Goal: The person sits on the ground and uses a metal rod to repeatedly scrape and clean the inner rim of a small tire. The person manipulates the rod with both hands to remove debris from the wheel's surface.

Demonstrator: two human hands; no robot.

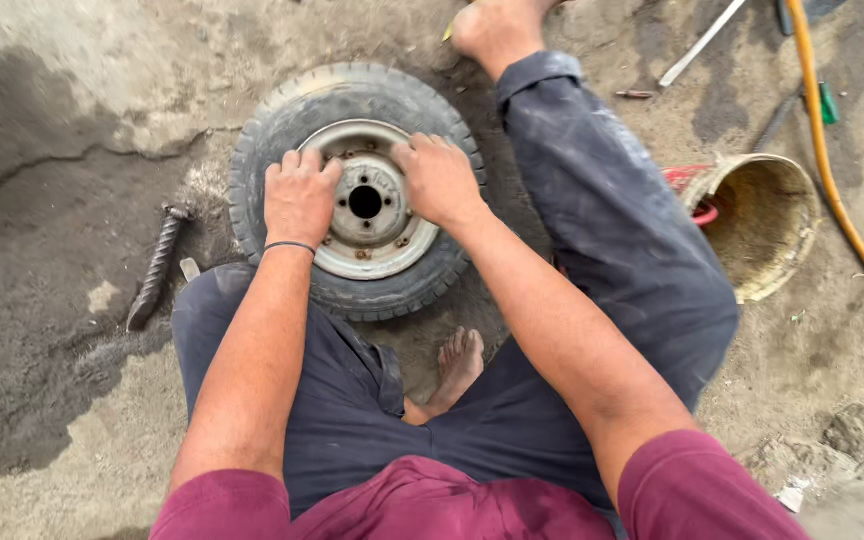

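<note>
A small black tyre (282,120) on a pale metal rim (370,205) lies flat on the dirt ground between my legs. My left hand (299,196) presses down on the rim's left edge, fingers curled over it. On the rim's upper right edge rests my right hand (439,178), fingers closed against the metal. The rim's hub hole and several bolt holes show between the two hands. A thin black band circles my left wrist.
A ribbed steel bar (155,268) lies on the ground left of the tyre. A dirty round bucket (764,220) lies tipped at the right, with an orange hose (832,170) beyond it. A flat metal strip (700,42) sits at the top right.
</note>
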